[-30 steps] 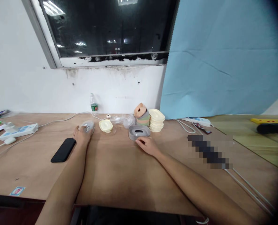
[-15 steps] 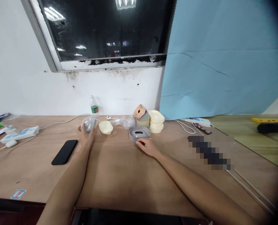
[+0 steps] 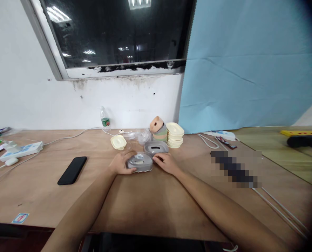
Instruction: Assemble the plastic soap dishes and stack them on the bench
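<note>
My left hand is closed round the left side of a see-through plastic lid with a slot and a round sticker on it. The lid is just in front of a grey oval box that has a dark slot in its middle. At the box's near right edge, my right hand has its fingers curled together, the tips by the box and the lid's right end. Whether they pinch anything is hidden. A pale yellow dish lies behind my left hand.
Behind the grey box stand a pile of coloured bowls and a stack of cream dishes. Clear plastic pieces lie beside them. A bottle stands by the wall. A black phone and a power strip are left.
My left hand has carried the see-through lid from the left, past the yellow dish, to the front of the grey box. My right hand has stayed by the box.
</note>
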Demonstrator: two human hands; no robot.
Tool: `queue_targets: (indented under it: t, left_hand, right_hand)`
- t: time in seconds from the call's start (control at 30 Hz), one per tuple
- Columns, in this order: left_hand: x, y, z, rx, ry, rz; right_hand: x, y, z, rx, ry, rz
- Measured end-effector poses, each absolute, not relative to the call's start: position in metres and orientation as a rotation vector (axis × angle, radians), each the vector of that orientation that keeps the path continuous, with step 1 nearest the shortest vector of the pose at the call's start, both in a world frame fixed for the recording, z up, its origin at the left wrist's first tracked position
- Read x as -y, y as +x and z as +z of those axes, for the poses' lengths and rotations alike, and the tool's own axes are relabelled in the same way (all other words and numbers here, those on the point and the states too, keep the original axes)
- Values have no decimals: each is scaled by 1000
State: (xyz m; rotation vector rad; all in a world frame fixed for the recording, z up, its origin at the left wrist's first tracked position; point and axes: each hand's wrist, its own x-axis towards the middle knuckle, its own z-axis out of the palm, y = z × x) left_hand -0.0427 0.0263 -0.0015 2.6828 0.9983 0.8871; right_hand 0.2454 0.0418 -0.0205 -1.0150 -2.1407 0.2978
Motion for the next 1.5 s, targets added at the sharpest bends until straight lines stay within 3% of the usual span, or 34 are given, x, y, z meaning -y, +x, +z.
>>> queue_targets:
  t: [0.17,0.33,0.47,0.93,1.3,1.5]
  left_hand:
    - [-29,-47,0,-1145,2646,762]
    - [-45,-63,-14,-1820,2411,1208]
    - [-59,-77,-27,-2281,2133,1004]
    - [-59,-79,-29,-2174,2103,765]
    - [-60,-80,-25,-2257,2058,940]
    - [-59,-76,-27,-2172,2148,817]
  right_hand:
    - [-41,244,-20,2164,-1028,282]
    - [-41,243,-20,2166,-1028,300]
    - [-41,243,-19,2173,-1041,298]
    - [-41,243,-18,2169,-1051,284]
    - [-41,244,-19,2172,-1045,278]
    - [-39,244,-17,2165,-1058,283]
